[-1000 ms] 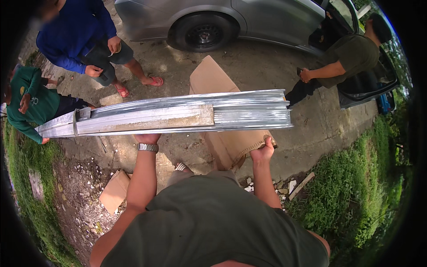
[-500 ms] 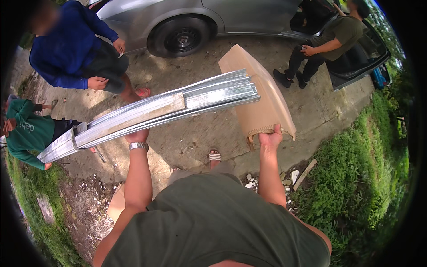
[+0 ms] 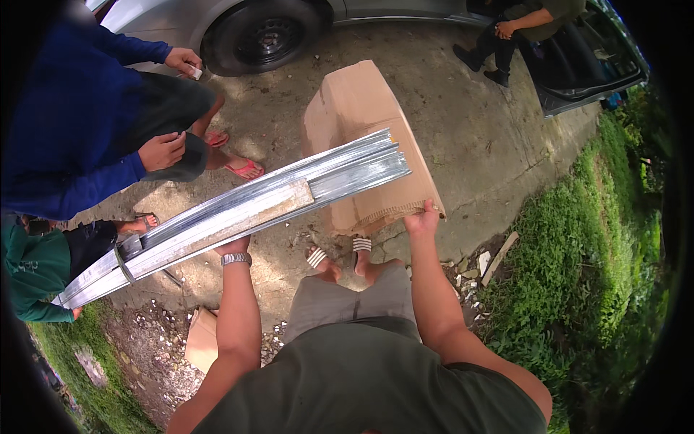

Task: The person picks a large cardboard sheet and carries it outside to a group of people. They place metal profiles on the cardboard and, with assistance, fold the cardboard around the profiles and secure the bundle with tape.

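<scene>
A long bundle of shiny metal channels point(image 3: 343, 170) slants across in front of me, bound by a dark strap near its far-left end. Under its near edge, my left hand point(image 3: 235, 246) bears the bundle; its fingers are mostly hidden beneath. My right hand point(image 3: 421, 218) is closed on the near edge of a large brown cardboard sheet point(image 3: 361, 90), thumb on top. The sheet's middle lies under the bundle's right end. A pale, dirty strip point(image 3: 264, 212) rests along the channels. At the left end, a person in green point(image 3: 32, 271) has a hand on the bundle.
A person in blue point(image 3: 79, 123) stands close on the left. Behind is a silver car point(image 3: 397, 9) with a black wheel point(image 3: 266, 40); another person point(image 3: 531, 22) is by its door. Grass point(image 3: 557, 246) borders the concrete on the right. Cardboard point(image 3: 203, 336) lies on gravel.
The cardboard has shifted left, with more of it under the channels. The person in blue appears nearer. My view has tilted down, showing both my feet. Both hands keep their holds.
</scene>
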The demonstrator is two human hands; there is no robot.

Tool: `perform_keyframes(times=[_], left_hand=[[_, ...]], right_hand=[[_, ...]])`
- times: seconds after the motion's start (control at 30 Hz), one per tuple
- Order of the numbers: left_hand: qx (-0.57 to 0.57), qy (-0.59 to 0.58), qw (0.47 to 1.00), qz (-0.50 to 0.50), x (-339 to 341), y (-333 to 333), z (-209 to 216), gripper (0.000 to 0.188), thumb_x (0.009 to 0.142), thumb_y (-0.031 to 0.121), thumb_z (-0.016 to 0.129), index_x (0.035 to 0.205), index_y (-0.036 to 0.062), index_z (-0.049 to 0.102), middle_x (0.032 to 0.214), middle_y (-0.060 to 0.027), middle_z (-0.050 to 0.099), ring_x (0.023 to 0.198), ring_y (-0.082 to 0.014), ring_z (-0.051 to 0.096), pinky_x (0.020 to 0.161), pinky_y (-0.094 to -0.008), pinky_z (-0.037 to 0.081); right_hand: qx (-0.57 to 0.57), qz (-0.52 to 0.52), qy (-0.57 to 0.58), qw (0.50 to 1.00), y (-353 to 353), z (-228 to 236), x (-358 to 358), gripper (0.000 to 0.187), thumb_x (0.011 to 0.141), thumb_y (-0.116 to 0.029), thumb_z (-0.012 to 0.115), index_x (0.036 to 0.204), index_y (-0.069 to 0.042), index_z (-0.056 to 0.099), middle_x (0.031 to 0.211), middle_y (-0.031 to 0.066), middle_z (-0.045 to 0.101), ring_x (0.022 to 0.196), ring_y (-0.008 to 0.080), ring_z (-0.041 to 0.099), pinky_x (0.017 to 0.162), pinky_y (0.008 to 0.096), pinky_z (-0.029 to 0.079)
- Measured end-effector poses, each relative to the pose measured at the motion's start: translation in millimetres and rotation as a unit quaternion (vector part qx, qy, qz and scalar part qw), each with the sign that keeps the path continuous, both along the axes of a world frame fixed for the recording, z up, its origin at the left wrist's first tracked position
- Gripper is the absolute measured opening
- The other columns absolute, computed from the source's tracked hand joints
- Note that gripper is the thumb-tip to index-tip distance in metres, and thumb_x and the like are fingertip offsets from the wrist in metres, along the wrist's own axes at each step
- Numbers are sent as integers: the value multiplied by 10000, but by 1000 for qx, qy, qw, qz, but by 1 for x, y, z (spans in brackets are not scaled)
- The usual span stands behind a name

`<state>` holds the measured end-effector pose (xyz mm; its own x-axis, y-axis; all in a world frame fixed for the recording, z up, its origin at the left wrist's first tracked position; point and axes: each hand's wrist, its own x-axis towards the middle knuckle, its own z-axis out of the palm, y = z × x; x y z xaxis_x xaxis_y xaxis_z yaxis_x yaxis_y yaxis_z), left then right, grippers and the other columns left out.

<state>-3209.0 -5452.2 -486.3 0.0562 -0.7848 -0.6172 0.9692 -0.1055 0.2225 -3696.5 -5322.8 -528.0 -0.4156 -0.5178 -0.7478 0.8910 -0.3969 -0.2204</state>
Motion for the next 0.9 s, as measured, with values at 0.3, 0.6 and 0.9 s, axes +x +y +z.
perform_keyframes(times=[0.3,0.6,0.9], left_hand=[[116,-129,982,71,-24,-4,-171,804,986,705,295,1493,123,522,1571,-124,485,1433,-372,451,1206,-585,318],[187,-227,949,113,-24,15,-354,822,953,724,350,1474,117,541,1545,-138,507,1418,-385,467,1190,-609,344],[180,-259,949,31,-52,14,-441,722,1015,643,352,1455,104,544,1528,-132,525,1410,-352,485,1182,-566,378]], right_hand=[[343,397,-81,847,106,-260,39,457,1044,-174,494,1486,-288,483,1236,44,636,1060,276,602,1018,585,438],[453,335,-80,822,147,-478,-90,571,998,-493,583,1494,-246,442,1318,110,492,1146,301,512,1047,528,405],[648,162,-20,744,71,-530,-70,694,934,-429,721,1493,-175,396,1430,93,503,1252,356,559,1037,632,422]])
